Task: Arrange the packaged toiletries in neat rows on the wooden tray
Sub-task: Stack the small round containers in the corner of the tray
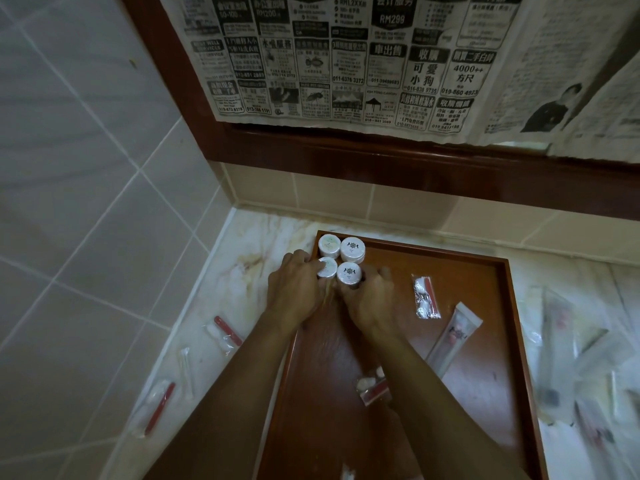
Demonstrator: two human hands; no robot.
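So both hands are snugging the front two round tubs against the back pair in the wooden tray's (512, 306) far-left corner, left hand (294, 289) curled round the pale-lidded tub (327, 266), right hand (367, 299) gripping the crested tub (349, 273), presumably squaring the rows.

From up here I see my left hand (294, 289) curled around the pale-lidded jar (327, 267) and my right hand (369, 299) gripping the crest-lidded jar (349, 273) beside it, both in the far left corner of the wooden tray (485, 341). Two more jars (341, 249) sit just beyond my fingertips. A sachet (426, 296) and a tube (452, 337) lie right of my right hand; wrapped packets (225, 331) lie on the table (242, 244) left of my left hand.
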